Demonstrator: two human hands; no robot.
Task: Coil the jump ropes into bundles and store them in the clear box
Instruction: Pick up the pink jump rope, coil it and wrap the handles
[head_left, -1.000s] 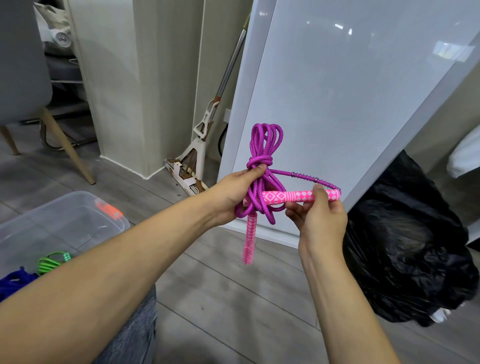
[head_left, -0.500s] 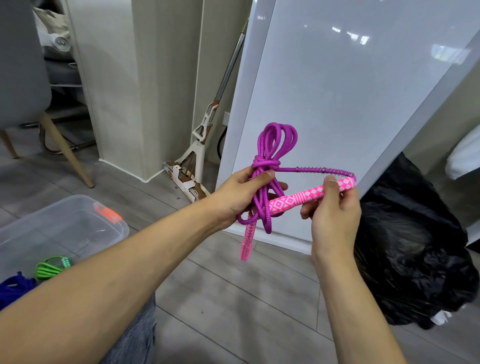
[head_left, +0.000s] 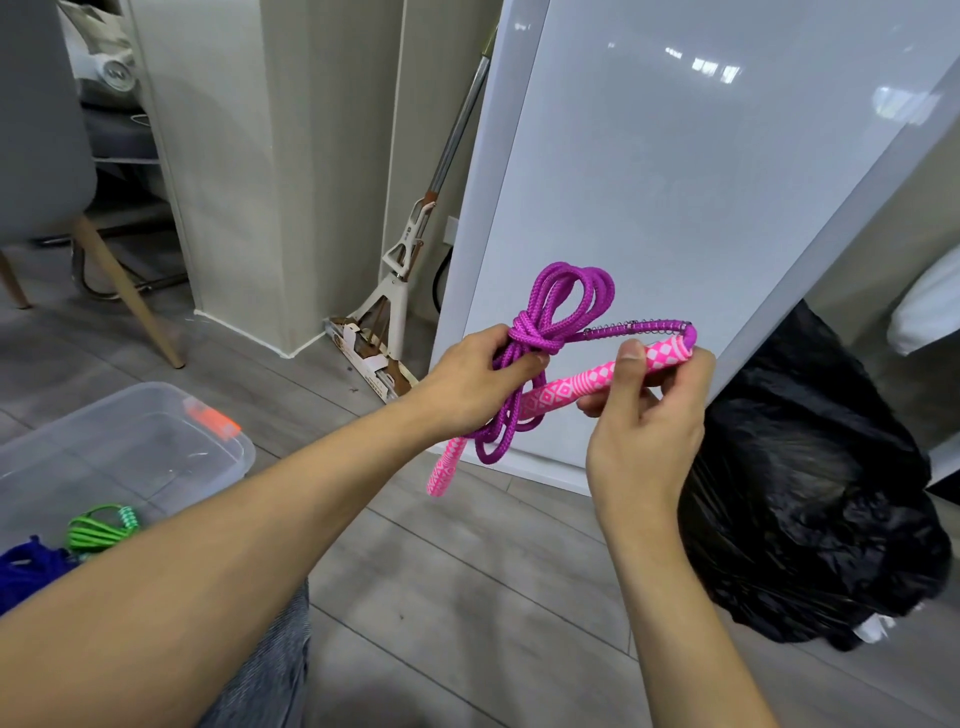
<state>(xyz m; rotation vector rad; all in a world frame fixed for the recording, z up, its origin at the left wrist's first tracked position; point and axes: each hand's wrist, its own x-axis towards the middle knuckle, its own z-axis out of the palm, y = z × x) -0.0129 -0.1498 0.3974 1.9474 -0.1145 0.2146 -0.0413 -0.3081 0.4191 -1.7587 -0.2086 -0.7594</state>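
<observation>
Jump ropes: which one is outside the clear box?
The purple jump rope, gripped by left hand and right hand; green rope and blue rope lie inside.

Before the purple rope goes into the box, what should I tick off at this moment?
1. Coil tied: ok, a wrap cinches the loops of the purple rope.
2. Grip: ok, the left hand holds the bundle at the wrap.
3. Handle tucked in: not ok, the upper handle sticks out, pinched by the right hand.
4. Other end secured: not ok, the lower handle dangles below the coil.
5. Room in the box: ok, the green rope and blue rope lie at its near end.
6. Wrap tightness: cannot tell.
</observation>
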